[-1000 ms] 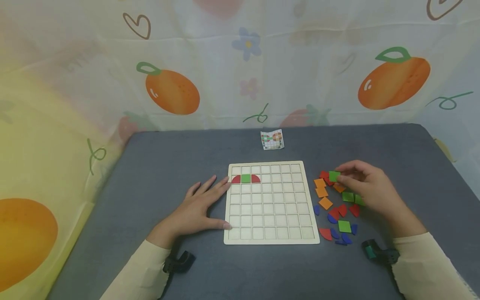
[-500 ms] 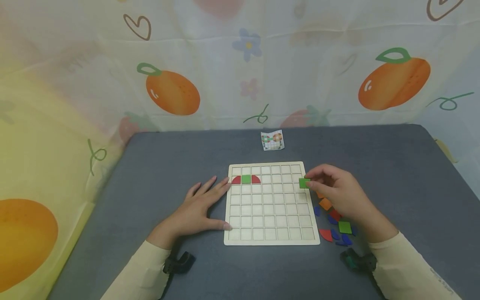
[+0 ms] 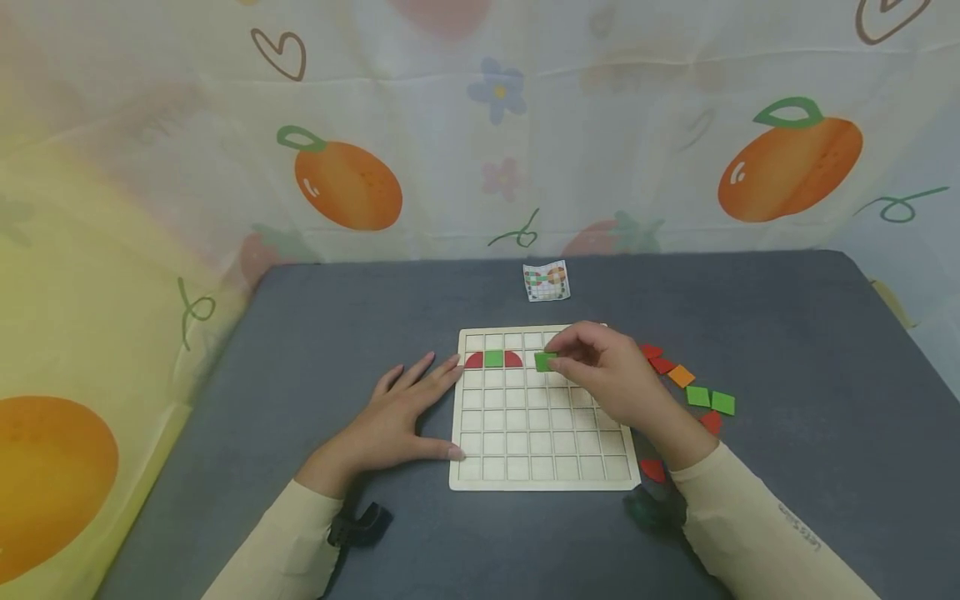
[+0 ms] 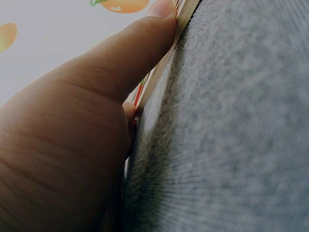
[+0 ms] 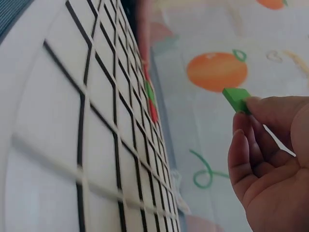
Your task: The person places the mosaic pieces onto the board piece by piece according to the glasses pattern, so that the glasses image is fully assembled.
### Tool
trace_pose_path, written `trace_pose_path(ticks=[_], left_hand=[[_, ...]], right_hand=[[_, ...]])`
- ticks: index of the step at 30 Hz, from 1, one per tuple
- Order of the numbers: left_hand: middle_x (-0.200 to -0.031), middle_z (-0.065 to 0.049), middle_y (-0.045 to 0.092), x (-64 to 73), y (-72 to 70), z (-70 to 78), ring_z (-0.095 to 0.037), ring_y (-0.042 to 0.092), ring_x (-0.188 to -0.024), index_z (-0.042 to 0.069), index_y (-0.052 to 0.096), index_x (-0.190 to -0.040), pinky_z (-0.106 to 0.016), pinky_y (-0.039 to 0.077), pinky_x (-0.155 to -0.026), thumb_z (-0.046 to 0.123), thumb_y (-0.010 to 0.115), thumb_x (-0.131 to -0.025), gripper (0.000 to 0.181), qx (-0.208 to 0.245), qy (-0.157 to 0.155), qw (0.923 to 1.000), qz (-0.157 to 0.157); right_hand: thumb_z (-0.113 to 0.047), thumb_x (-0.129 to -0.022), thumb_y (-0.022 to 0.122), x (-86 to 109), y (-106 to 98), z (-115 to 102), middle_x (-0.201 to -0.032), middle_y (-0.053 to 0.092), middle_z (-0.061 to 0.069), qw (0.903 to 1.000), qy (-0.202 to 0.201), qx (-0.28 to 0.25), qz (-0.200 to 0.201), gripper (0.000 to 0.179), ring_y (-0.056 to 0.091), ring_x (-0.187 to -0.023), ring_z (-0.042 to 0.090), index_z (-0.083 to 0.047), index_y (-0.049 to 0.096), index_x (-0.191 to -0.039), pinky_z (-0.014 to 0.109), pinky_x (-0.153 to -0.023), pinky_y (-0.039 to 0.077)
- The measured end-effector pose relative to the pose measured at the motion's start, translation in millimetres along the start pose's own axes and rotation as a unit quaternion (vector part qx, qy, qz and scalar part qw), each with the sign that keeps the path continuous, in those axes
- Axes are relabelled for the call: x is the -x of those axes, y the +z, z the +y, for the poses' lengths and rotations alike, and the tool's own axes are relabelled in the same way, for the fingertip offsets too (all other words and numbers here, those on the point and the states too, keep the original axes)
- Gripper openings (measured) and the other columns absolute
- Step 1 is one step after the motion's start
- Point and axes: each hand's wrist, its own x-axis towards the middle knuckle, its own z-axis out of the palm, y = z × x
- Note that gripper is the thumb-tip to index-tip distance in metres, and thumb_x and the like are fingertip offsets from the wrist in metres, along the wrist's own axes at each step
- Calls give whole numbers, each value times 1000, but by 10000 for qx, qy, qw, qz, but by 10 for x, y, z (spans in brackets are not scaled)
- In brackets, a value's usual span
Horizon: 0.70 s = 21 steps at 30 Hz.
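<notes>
Head view: right hand point(image 3: 609, 371) edge-pinches green tile point(image 3: 543, 362), perhaps for control; splayed left hand point(image 3: 388, 423) likely steadies board point(image 3: 540, 485).

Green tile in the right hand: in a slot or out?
Out. The right hand pinches the green tile, and the right wrist view shows it held clear of the board.

The right sleeve point(image 3: 757, 537) bears lettering point(image 3: 800, 527) too small to read.

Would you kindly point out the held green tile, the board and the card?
Held green tile point(image 5: 235, 98): right wrist view, exposed part.
Board point(image 3: 538, 399): head view, bare central square.
Card point(image 3: 547, 282): head view, printed middle.
</notes>
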Motion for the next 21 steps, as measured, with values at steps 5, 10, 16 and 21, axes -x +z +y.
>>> trace_pose_path(ticks=[5,10,16,21], left_hand=[[-180,11,16,-2,-4,6,-24,4,-166,26,25,-176,-65,0,-125,76,80,-85,117,17,24,10000,1],[-180,10,18,-9,-1,4,-26,6,-166,23,26,-176,-66,1,-124,76,80,-85,117,45,78,10000,39],[-179,10,18,2,-12,5,-25,6,-166,22,26,-176,-65,2,-125,75,80,-85,118,38,91,9999,33],[-179,8,21,-2,-22,21,-28,9,-166,22,27,-175,-68,4,-124,73,81,-86,116,51,158,9998,99]], right_hand=[[-7,-102,78,-134,219,-68,-106,73,-2,9994,-1,73,-345,13,68,-93,20,-11,79,-115,42,-85,57],[-7,-103,77,-265,432,-67,-107,73,-3,9983,-50,212,-549,12,68,-96,17,-11,78,-114,42,-89,57],[-7,-104,75,-379,637,-62,-107,72,-3,9955,-15,456,-832,10,67,-96,16,-12,78,-112,41,-90,56],[-9,-104,75,-477,743,-65,-106,73,-4,9934,65,561,-997,8,67,-95,14,-13,79,-109,40,-91,55]])
